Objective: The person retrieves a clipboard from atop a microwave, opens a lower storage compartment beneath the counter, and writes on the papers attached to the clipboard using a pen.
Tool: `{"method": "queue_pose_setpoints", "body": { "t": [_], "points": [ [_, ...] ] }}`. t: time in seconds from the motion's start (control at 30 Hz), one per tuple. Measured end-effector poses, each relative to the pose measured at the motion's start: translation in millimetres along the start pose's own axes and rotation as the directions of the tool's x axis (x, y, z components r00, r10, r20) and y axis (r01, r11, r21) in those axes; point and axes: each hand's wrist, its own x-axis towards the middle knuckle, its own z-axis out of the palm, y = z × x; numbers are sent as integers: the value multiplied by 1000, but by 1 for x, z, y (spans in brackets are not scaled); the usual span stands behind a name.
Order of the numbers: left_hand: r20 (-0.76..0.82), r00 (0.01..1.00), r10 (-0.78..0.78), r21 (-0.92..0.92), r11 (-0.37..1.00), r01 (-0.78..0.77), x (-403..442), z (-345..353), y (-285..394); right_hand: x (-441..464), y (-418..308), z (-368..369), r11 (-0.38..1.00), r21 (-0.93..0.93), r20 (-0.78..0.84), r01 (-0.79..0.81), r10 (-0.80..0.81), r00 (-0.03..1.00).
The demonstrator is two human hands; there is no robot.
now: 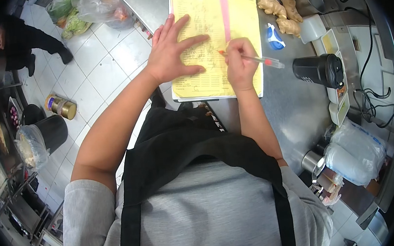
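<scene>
A stack of yellow printed sheets (193,83) with handwriting and a pink stripe lies on the steel counter. My left hand (172,52) rests on its left part, fingers spread and holding nothing. My right hand (242,65) is closed around a clear pen (266,61) with a red tip, which points at the middle of the page. Just right of the sheets is a blue and white correction tape dispenser (274,37), and above it sit pieces of ginger (281,12).
On the steel counter (286,103), a black tumbler (318,71) lies at the right, beside small food containers (339,110) and a plastic bag (356,151). Bagged vegetables (75,21) are at upper left. Another person's legs (35,38) show at far left, above a black bin (53,133).
</scene>
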Motion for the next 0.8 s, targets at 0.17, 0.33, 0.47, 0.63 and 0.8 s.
{"method": "queue_pose_setpoints", "body": {
  "t": [0.17, 0.33, 0.47, 0.63, 0.8],
  "points": [
    [0, 1000, 0, 7, 1000, 0, 0, 0, 1, -2, -6, -6, 965, 227, -39, -135, 147, 988],
    [8, 1000, 4, 9, 1000, -4, 0, 1, -2, -6, -12, -8, 932, 334, -66, -140, 172, 983],
    [-4, 1000, -26, -32, 999, 26, 0, 3, -2, -4, -13, -12, 916, 375, -88, -142, 187, 978],
    [25, 999, -35, -27, 999, 36, -1, -1, -4, 0, -8, -11, 894, 426, -160, -143, 230, 960],
    [47, 999, 22, -151, 988, -15, -3, -7, -17, 0, 1, -13, 946, 316, -139, -78, 127, 982]
  ]
}}
